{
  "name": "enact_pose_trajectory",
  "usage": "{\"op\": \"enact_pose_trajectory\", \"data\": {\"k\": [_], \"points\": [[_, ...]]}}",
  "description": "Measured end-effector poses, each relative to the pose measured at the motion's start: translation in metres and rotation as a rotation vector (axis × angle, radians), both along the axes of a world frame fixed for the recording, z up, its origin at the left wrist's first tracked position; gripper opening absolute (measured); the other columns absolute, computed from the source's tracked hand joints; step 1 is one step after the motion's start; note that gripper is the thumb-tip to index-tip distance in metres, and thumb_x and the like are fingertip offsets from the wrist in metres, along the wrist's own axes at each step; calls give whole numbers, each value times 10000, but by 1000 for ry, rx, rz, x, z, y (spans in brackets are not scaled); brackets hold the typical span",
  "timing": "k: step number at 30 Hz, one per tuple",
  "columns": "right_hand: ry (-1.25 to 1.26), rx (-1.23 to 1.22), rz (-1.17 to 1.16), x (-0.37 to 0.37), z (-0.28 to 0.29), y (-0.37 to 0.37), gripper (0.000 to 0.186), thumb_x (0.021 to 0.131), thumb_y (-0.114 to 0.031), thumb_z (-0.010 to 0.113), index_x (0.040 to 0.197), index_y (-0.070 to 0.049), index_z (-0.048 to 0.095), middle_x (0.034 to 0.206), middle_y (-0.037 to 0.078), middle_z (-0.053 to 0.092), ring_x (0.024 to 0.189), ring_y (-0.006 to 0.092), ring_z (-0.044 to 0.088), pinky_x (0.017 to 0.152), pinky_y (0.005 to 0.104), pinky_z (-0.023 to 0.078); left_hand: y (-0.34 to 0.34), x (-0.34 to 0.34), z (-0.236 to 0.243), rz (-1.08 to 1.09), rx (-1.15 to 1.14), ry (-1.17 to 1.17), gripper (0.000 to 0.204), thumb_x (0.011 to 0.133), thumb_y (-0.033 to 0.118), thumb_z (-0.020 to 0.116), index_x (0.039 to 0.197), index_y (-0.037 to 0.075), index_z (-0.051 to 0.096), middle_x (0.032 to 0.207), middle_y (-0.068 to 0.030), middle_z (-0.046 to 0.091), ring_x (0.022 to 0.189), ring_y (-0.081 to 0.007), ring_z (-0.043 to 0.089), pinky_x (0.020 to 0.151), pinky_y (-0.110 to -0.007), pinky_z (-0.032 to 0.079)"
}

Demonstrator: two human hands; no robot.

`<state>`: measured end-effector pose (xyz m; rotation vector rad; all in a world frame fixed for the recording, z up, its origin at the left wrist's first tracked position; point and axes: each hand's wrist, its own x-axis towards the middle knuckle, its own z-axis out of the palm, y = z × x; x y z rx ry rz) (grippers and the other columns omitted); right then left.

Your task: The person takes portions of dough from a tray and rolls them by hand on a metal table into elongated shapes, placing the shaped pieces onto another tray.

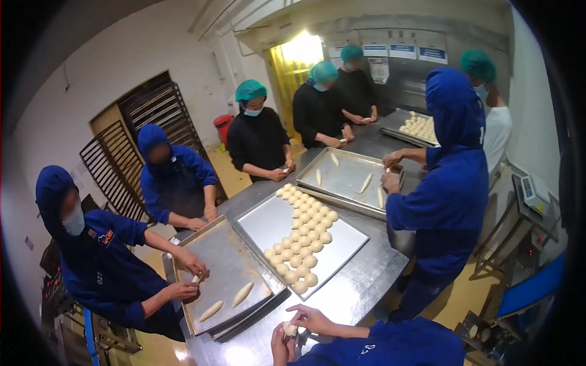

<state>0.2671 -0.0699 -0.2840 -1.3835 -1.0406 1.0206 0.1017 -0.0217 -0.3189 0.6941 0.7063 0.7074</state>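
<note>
Near the lower edge, my left hand (279, 346) is closed around a small pale piece of dough (289, 329). My right hand (314, 320) reaches over from the right, and its fingers grip at the top of the same piece. Part of the dough is hidden by my fingers. Just beyond my hands, rows of round dough balls (303, 241) sit on a flat light tray (339, 247). To the left, a stacked metal baking tray (232, 256) carries long spindle-shaped dough pieces (243, 294).
Co-workers in blue hoods (452, 158) and green hairnets (251, 91) stand around the steel table (372, 274), several handling dough. Another baking tray (342, 168) holds shaped pieces; a further tray of dough balls (418, 127) lies at the back. A scale (535, 194) stands on the right.
</note>
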Motion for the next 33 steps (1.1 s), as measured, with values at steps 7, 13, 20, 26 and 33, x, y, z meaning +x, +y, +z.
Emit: {"op": "enact_pose_trajectory", "data": {"k": [7, 13, 20, 26, 33], "points": [[-180, 78, 20, 6, 19, -22, 560, 915, -162, 696, 1433, -113, 488, 1007, 65, 700, 977, 169, 655, 906, 317, 497, 8, 18, -26, -26, -97, -134, 368, 1030, 287, 535, 1319, 60, 515, 1092, -121, 645, 936, -208, 653, 786, -327, 578], [-331, 2, -74, 11, 33, -47, 423, 922, -200, 692, 1329, -140, 596, 969, 81, 699, 930, 209, 677, 867, 352, 527, 3, 34, -24, -196, -263, -162, 333, 1036, 276, 520, 1291, 62, 531, 1026, -81, 652, 845, -153, 647, 710, -273, 567], [-311, 54, -135, 34, -2, -64, 519, 883, -242, 747, 1365, -173, 567, 979, 60, 662, 913, 183, 636, 817, 335, 528, -1, 40, -62, -442, 36, -122, 329, 1045, 273, 498, 1294, 61, 529, 1043, -75, 641, 898, -142, 631, 760, -272, 550], [-247, -106, 164, 45, 6, -77, 455, 885, -290, 744, 1299, -132, 637, 1135, 88, 625, 1019, 198, 604, 884, 335, 511, -15, 21, -26, -508, 541, -59, 372, 1062, 299, 452, 1336, 53, 507, 1128, -77, 624, 1001, -143, 612, 848, -279, 516], [-257, 41, -26, 12, -6, -50, 301, 886, -288, 754, 1094, -73, 721, 1008, 78, 718, 911, 178, 667, 828, 311, 518, -31, 1, -4, -364, 647, -108, 415, 1075, 315, 415, 1380, 40, 476, 1221, -93, 601, 1074, -172, 602, 910, -299, 497]]}}
